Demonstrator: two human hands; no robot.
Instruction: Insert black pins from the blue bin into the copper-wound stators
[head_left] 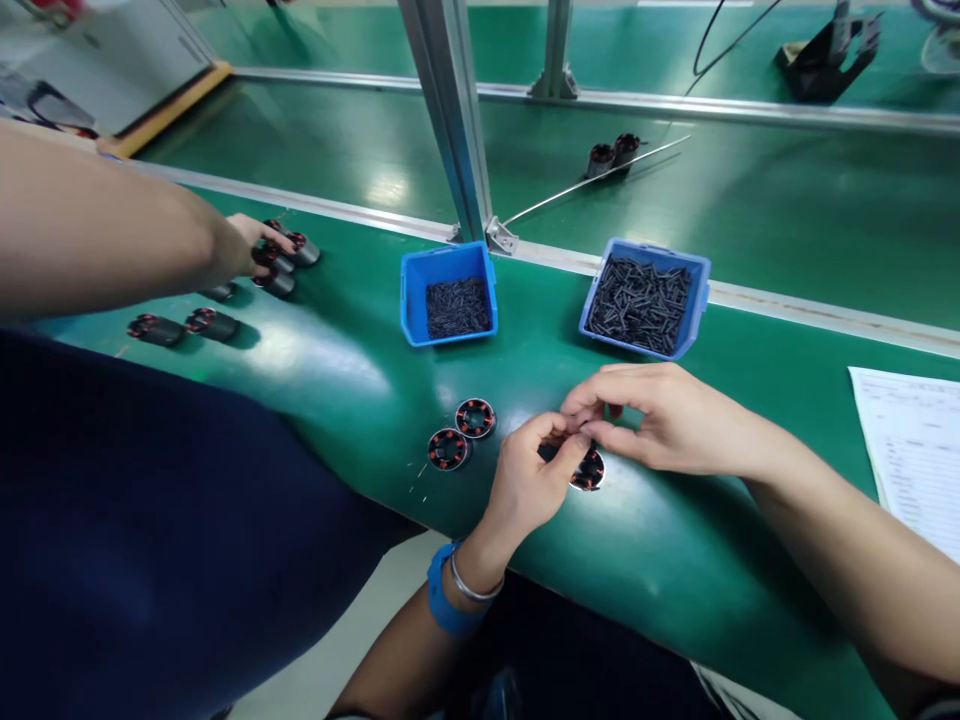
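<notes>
Over the green bench, my left hand (529,480) and my right hand (660,415) meet fingertip to fingertip. Both are closed in a pinch, and whatever sits between the fingers is too small or hidden to make out. Just beneath them lies a round motor stator (591,470) with copper windings, partly covered by my left hand; another dark part beside it is mostly hidden. To the left, two more stators (448,450) (475,418) rest side by side, windings facing up. A blue band and a silver bangle circle my left wrist.
Two blue bins, one left (409,300) and one right (701,305), hold short black pieces. A co-worker's hand (259,235) touches grouped stators at far left. A metal post (454,130), a thin rod (592,180) and paper sheets (911,440) are around.
</notes>
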